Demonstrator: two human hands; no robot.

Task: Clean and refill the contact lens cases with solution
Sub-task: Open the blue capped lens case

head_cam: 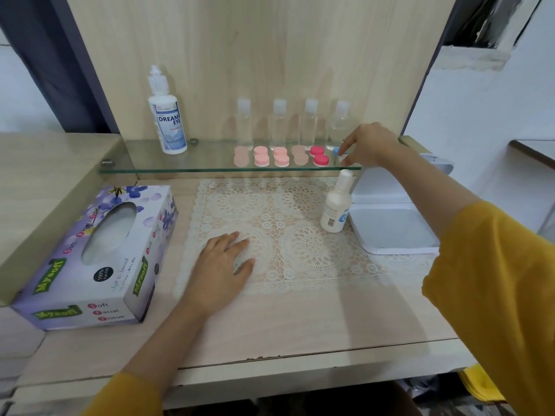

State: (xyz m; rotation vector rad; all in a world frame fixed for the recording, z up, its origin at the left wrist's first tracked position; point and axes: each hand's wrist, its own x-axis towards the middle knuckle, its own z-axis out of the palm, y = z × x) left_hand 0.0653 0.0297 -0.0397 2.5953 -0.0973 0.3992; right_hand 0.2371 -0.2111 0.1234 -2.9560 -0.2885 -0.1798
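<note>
1. Your right hand (368,145) reaches to the right end of the clear glass shelf (180,163). Its grip is nearly closed: the thumb and fingertips pinch the small blue-and-white contact lens case (341,154) just above the shelf edge.
2. Your left hand (223,265) lies palm down on the white lace mat (285,235). Its grip is fully open, with the fingers straight, and it holds nothing.
3. Five two-well contact lens cases (280,156), in shades from pale peach to magenta, lie in a row on the shelf to the left of the held case.
4. Four clear plastic bottles with white caps (279,124) stand upright behind that row.
5. The tall white solution bottle marked DREAM EYE (168,121) stands upright at the left of the shelf, well apart from the cases.
6. The small white bottle (336,205) stands on the mat's right edge, just beside the white lidded tray (390,229).
7. The purple floral tissue box (93,259) lies on the pale wood bench (300,331), left of the mat.
</note>
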